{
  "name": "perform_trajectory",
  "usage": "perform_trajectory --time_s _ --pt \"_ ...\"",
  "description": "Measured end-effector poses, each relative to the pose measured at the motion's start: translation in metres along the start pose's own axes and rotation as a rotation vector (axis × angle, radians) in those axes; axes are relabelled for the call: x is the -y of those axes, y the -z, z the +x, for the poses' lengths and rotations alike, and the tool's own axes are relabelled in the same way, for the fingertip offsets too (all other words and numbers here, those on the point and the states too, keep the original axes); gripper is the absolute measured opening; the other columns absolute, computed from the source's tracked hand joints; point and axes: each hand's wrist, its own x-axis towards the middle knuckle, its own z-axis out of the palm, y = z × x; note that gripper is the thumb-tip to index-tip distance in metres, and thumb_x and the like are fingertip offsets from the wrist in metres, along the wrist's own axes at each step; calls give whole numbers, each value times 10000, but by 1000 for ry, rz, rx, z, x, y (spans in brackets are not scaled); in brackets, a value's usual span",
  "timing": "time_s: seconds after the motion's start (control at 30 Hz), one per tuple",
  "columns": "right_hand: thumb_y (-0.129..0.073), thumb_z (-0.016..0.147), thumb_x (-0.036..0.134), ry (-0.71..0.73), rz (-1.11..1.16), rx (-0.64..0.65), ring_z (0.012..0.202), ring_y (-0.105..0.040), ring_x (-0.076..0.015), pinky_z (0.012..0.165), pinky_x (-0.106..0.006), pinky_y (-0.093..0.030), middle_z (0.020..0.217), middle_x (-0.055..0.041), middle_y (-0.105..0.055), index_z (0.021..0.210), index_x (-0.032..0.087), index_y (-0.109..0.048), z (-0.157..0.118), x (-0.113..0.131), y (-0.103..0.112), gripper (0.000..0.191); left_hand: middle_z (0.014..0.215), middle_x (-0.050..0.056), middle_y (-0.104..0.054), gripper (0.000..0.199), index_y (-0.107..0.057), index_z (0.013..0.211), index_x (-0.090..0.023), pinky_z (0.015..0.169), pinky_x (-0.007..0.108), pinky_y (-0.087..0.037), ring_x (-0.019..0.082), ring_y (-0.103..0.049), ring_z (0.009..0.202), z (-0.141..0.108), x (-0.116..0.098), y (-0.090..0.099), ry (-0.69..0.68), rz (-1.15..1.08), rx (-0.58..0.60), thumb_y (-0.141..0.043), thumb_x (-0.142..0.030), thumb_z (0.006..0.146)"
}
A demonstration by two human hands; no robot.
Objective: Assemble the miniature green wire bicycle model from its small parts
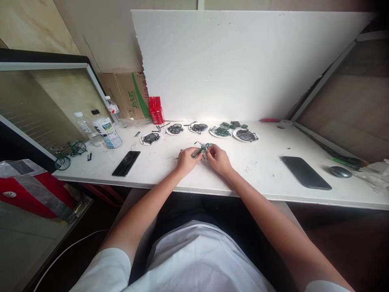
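Between my two hands, just above the white table (pixel 170 178), is a small green model bicycle frame (pixel 202 150) with thin dark parts on it. My left hand (pixel 187 159) grips its left side, fingers closed around it. On the other side my right hand (pixel 219 157) has its fingers pinched at the frame's right part. Small dark bits lie on the table under the hands. Behind them stand white plates of model parts: a plate of green pieces (pixel 221 131), and others with dark wheels and rods, such as the right-hand plate (pixel 245 136).
A finished-looking model bicycle (pixel 71 154) stands at the left edge. Near it are a black phone (pixel 126 163) and several bottles, one with a black cap (pixel 107 129). A red box (pixel 156 110) is at the back. Rightward lie a dark flat device (pixel 306 172) and a mouse (pixel 340 172).
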Motion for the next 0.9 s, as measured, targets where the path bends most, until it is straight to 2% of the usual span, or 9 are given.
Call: perform_trajectory --time_s 0.1,0.27,0.47,0.63,0.77,0.9 --pt "-531 996 426 24 -3 6 709 -587 -213 664 -328 -379 826 -53 -694 903 239 -566 0 -1 0 212 964 58 -840 79 -816 980 -208 804 299 -586 201 -772 854 0 1 0 -5 11 0 -777 -206 910" --pt "-415 1051 463 18 -64 29 635 -491 -197 629 -337 -310 704 -35 -600 748 257 -438 1 -4 -1 366 967 64 -839 79 -816 982 -203 807 300 -587 203 -772 857 -1 1 0 -5 10 20 -778 -207 913" --pt "-426 1039 485 -25 -77 27 667 -548 -218 644 -340 -329 743 -51 -651 797 258 -482 1 -2 -1 336 938 57 -831 67 -812 966 -198 788 293 -568 191 -754 824 0 -2 1 -7 11 17 -777 -200 908" --pt "-550 951 426 -7 -34 12 699 -604 -226 654 -332 -381 814 -55 -708 934 246 -562 0 0 -1 182 874 43 -808 36 -800 928 -189 743 274 -535 169 -710 766 1 -1 1 -25 26 12 -771 -191 906" --pt "-552 936 396 15 -24 2 682 -581 -214 646 -328 -380 788 -45 -682 880 248 -548 1 -1 -1 159 855 44 -801 34 -801 919 -188 719 268 -527 164 -693 746 0 1 0 -21 54 20 -776 -210 909" --pt "-465 1005 446 47 -66 0 668 -516 -209 640 -338 -341 741 -46 -624 766 255 -492 2 -3 0 308 888 46 -811 52 -807 945 -192 734 268 -538 169 -709 771 0 1 0 -8 45 31 -775 -222 916"
